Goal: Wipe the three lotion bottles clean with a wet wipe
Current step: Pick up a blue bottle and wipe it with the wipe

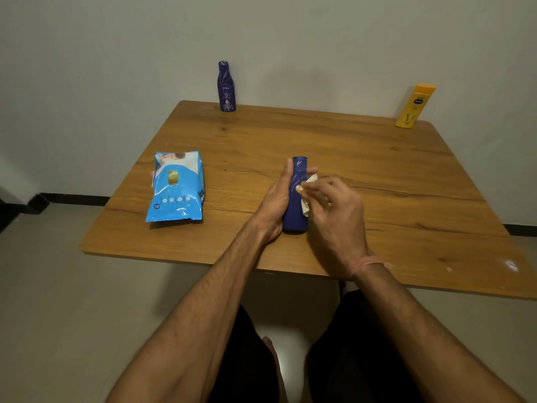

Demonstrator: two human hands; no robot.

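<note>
Right hand [334, 216] blurred, grip pinching crumpled wet wipe [308, 196], mostly hidden | wipe pressed against right side of dark blue bottle [296, 199] | left hand [274, 205] grip wrapped round bottle, label unseen | bottle upright mid-bench [377, 175] | second blue bottle [226, 87], yellow bottle [414, 107] at far edge.
</note>
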